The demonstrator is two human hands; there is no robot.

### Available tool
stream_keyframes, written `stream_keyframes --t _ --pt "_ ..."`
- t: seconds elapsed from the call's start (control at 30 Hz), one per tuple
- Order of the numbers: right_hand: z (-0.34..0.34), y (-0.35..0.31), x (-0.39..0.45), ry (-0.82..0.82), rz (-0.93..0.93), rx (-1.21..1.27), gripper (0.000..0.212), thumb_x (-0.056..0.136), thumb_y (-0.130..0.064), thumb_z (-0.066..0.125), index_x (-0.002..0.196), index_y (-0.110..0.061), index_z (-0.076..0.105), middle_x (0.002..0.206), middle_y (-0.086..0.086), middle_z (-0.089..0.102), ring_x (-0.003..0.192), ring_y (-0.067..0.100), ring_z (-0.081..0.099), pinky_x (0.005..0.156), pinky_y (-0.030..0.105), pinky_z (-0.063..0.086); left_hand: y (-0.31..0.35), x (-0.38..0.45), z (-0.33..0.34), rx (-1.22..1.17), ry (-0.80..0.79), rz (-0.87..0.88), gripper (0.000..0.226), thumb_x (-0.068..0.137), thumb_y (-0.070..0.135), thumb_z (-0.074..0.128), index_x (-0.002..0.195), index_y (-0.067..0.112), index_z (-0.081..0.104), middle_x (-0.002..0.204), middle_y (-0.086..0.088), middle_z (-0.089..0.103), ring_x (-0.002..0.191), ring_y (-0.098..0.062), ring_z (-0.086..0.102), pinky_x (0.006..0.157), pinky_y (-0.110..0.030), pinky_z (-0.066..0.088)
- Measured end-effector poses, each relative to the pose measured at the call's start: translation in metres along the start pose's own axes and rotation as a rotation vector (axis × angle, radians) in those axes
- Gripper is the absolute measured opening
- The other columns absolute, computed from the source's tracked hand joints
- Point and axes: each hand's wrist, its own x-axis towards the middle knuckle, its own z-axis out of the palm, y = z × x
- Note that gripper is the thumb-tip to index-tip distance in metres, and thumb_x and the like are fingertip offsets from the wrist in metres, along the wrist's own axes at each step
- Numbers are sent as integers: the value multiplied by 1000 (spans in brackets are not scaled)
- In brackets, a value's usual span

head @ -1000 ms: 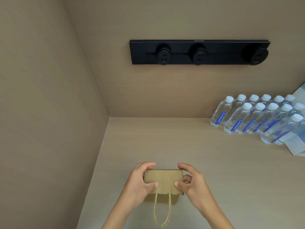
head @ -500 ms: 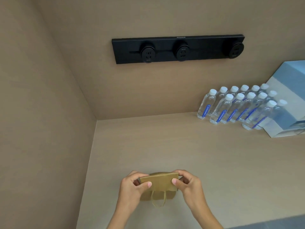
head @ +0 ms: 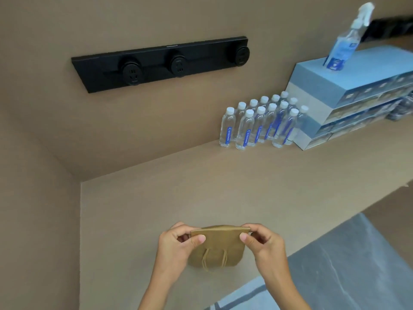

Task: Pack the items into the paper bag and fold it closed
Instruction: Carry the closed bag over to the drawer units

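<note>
A small brown paper bag (head: pixel 218 249) stands on the beige counter (head: pixel 201 193) near its front edge, its top folded over flat and its twine handles hanging down the near face. My left hand (head: pixel 176 247) pinches the left end of the folded top between thumb and fingers. At the right end of the fold, my right hand (head: pixel 263 245) pinches in the same way. What is inside the bag is hidden.
Several water bottles (head: pixel 259 124) stand in rows at the back right against the wall. Beside them are stacked blue and white boxes (head: pixel 348 101) with a spray bottle (head: pixel 344 41) on top. A black socket strip (head: pixel 161 63) is on the wall. Grey floor (head: pixel 348 269) lies beyond the counter's edge.
The view has swung right and tilted, revealing the boxes, spray bottle and floor. Both hands stay pinched on the bag's folded top, and the handles hang shorter than a second ago.
</note>
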Motion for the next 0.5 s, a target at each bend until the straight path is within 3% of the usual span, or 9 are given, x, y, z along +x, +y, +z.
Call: stream_keyframes --t 0.17,0.5 --pt "-75 -1 -25 170 5 76 21 78 1 72 80 -20 78 68 22 63 66 17 55 67 32 47 25 -8 73 13 -167 48 23 64 -1 84 65 21 80 55 12 51 51 0 41 50 -12 32" --pt "-286 16 -80 563 -11 87 29 77 5 70 80 -23 77 67 5 70 62 11 59 64 30 51 69 -55 301 17 -532 92 20 65 -3 82 63 17 79 53 12 54 49 0 44 50 -9 35"
